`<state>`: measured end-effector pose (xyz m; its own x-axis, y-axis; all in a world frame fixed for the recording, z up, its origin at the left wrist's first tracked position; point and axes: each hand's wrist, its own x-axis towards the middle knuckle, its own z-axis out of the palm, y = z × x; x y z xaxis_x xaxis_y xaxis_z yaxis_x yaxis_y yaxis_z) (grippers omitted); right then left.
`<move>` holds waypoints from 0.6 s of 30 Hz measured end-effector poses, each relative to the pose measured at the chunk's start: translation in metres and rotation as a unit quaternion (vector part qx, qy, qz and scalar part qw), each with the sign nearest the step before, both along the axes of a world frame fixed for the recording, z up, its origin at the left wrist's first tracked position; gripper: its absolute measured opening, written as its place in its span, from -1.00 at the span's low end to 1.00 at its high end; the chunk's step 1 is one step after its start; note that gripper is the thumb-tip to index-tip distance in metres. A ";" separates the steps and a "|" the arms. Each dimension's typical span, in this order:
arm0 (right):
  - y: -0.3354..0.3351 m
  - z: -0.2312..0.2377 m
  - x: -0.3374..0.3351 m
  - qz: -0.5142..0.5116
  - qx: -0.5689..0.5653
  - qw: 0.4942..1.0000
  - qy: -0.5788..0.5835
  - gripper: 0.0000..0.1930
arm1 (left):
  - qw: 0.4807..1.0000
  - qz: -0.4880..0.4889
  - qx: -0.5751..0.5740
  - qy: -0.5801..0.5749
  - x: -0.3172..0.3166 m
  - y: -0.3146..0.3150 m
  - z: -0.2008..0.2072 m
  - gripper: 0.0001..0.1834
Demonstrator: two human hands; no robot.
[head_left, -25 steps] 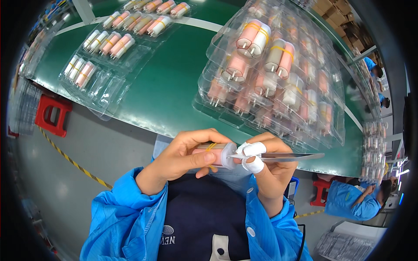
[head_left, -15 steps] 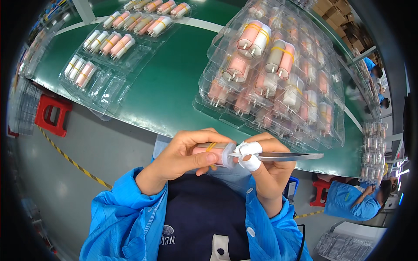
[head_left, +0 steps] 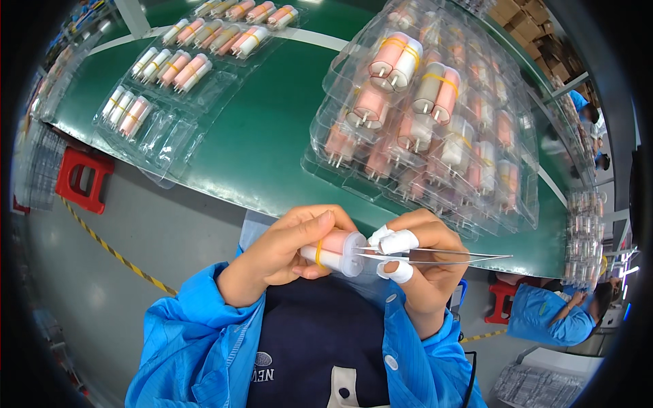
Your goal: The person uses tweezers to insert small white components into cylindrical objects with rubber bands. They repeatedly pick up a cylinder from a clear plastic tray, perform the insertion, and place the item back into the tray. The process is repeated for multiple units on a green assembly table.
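My left hand [head_left: 289,246] is wrapped round a banded bundle of pink and white cylinders [head_left: 328,258], with a translucent round cap on its right end. In my right hand [head_left: 425,258] I grip a pair of metal tweezers [head_left: 469,257] whose two arms are spread apart. Their tips meet the face of the cap; whether they pinch anything there is too small to tell. White wrapping covers the thumb and fingertips of my right hand.
A stack of clear plastic trays [head_left: 408,160] with similar bundles stands on the green table [head_left: 279,115]. Another clear tray [head_left: 166,146] lies at the left, partly filled. A red stool [head_left: 83,180] is on the floor, and a person in blue [head_left: 551,314] sits at the right.
The bundle has been turned in my left hand, now showing a white cylinder below the pink one. The tweezers' arms have spread apart, and my right hand sits slightly farther right.
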<state>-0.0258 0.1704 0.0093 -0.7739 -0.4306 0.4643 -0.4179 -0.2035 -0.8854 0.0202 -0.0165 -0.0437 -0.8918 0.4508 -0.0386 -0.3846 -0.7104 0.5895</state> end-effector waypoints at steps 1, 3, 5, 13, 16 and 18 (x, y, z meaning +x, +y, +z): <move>0.000 0.000 0.000 -0.001 0.002 1.000 0.000 -0.78 | 1.000 -0.003 0.007 -0.010 0.000 0.001 0.000 -0.52; 0.000 -0.001 -0.001 -0.002 0.007 1.000 0.000 -0.79 | 0.999 -0.008 0.020 -0.030 0.000 0.002 -0.001 -0.52; 0.001 -0.001 -0.001 0.002 0.010 1.000 -0.001 -0.79 | 0.999 -0.004 0.025 -0.034 0.000 0.003 0.001 -0.52; -0.001 -0.004 0.000 0.008 -0.002 1.000 -0.013 -0.80 | 0.998 -0.004 0.020 -0.063 0.000 0.004 0.001 -0.52; -0.001 -0.005 0.001 0.008 -0.005 1.000 -0.020 -0.80 | 0.998 -0.007 0.024 -0.064 0.000 0.004 0.002 -0.52; -0.001 -0.005 0.001 0.008 -0.007 1.000 -0.025 -0.80 | 0.997 -0.009 0.030 -0.065 0.000 0.003 0.001 -0.54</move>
<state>-0.0246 0.1692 0.0042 -0.7898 -0.4371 0.4302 -0.3691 -0.2216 -0.9026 0.0199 -0.0135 -0.0428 -0.8727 0.4718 -0.1256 -0.4679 -0.7347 0.4913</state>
